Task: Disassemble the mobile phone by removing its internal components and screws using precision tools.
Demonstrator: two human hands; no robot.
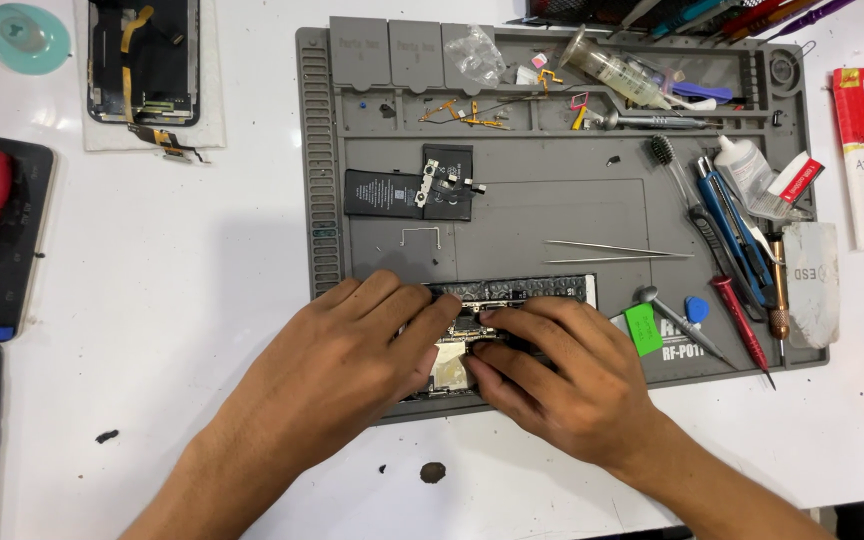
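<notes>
**Opened phone lies crosswise under both sets of fingers**

We see the opened phone chassis (pixel 497 320) lying at the near edge of the grey repair mat (pixel 552 205), its long axis running left to right across our view. It sits directly beneath the fingers of both hands, so neither hand has to reach: our left hand (pixel 352 355) covers its left half and our right hand (pixel 562 370) covers its middle and right, with only the far strip and right end of the chassis showing beyond the fingertips.

The left fingers (pixel 422 310) are curled down and pressed onto the phone's inner parts, bracing the body rather than pinching anything we can make out. The right fingers (pixel 512 318) are bent and drawn close together on the same spot, fingertips of the two hands almost touching; whether they grip a small part or tool there we cannot tell, since the knuckles hide it.

Just beyond the fingertips lies a small bent metal bracket (pixel 420 237), and further off a black battery (pixel 407 190). Away to the right of the right fingers are two tweezers (pixel 612 253) lying parallel to the phone, then a green pick (pixel 642 330), a blue pick (pixel 697 310) and a red-handled screwdriver (pixel 742 320). Far off past the left fingers, on the white surface (pixel 182 300), rests a separated screen assembly (pixel 142 65).
</notes>
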